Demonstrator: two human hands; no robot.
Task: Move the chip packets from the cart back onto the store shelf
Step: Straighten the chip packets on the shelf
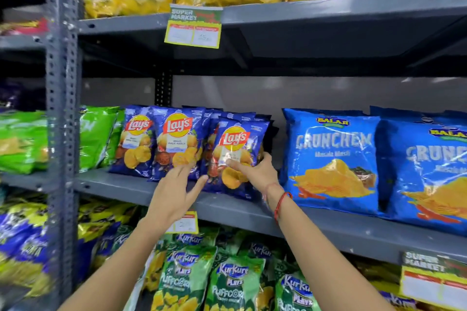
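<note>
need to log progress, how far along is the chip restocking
Done: two blue chip packets already stand side by side on the middle shelf. In hand: the right hand grips a third blue packet at its lower edge, setting it beside them, while the left hand hovers open in front. Left: the cart is out of view, so the remaining count cannot be told.

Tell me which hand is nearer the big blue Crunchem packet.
Right. The right hand grips a Lay's packet just left of the Crunchem packet; the left hand is open, farther left.
</note>
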